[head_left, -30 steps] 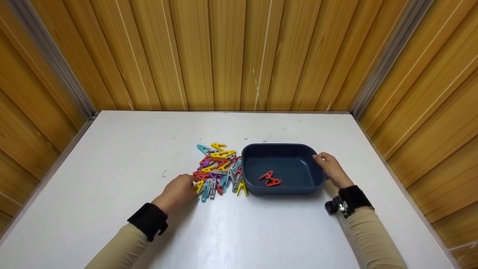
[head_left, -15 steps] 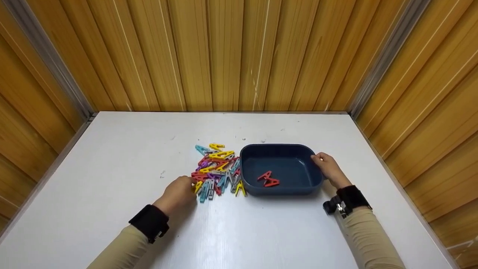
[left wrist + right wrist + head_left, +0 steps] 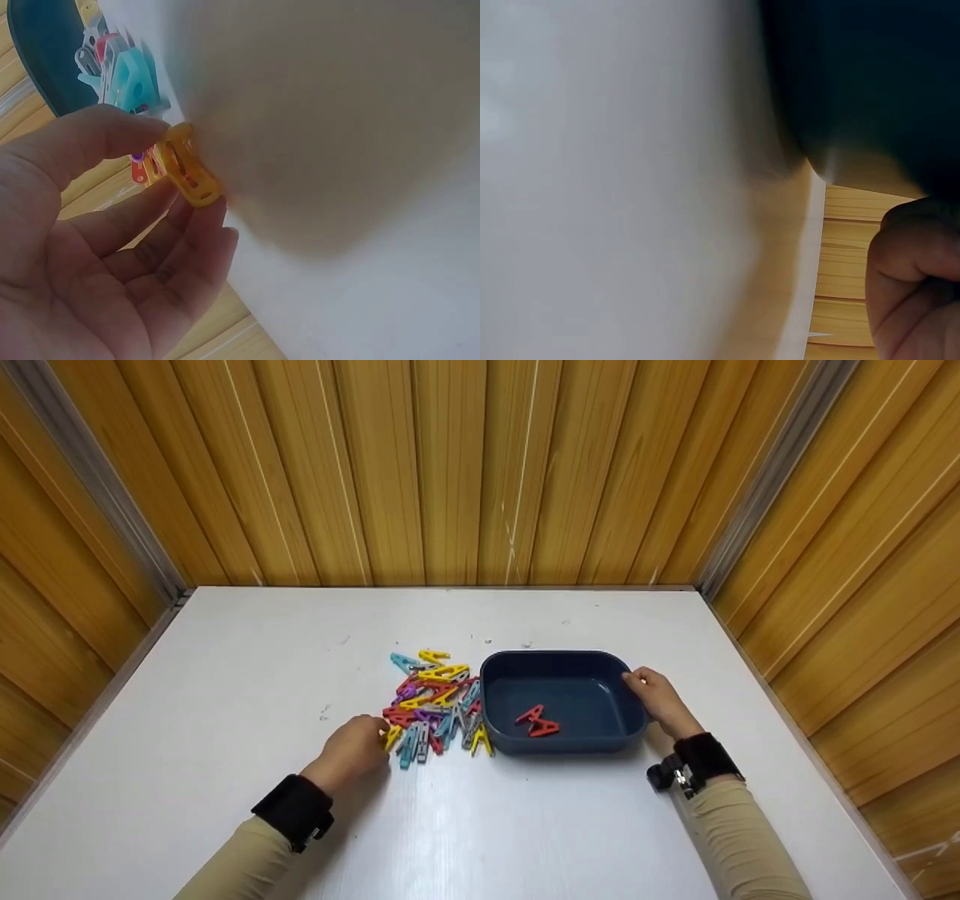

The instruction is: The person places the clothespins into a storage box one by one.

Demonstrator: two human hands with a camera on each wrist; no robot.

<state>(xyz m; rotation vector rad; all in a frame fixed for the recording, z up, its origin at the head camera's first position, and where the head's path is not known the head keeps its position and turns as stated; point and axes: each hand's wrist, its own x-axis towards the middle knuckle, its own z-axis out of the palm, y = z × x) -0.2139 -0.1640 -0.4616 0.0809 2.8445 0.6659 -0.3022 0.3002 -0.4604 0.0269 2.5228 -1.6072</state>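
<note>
My left hand [image 3: 351,751] pinches a yellow clothespin [image 3: 187,166] between thumb and fingertips, at the near left edge of a heap of clothespins [image 3: 442,697]. The heap mixes yellow, red, teal, purple and grey pins, lying on the white table. Right beside it stands a dark blue rectangular basin [image 3: 566,746], with a few red clothespins [image 3: 541,721] on its floor. My right hand [image 3: 660,701] grips the basin's right rim, thumb on the inside edge. In the right wrist view, the curled fingers [image 3: 907,262] show below the basin's dark wall.
The white table [image 3: 480,825] reaches back to a wood-patterned wall [image 3: 450,472], with more such panels at left and right. Black bands [image 3: 296,810] with small cameras sit on both wrists.
My left hand has drawn slightly left, away from the heap, with the yellow clothespin between its fingers. The right hand keeps its grip on the basin, which stays put.
</note>
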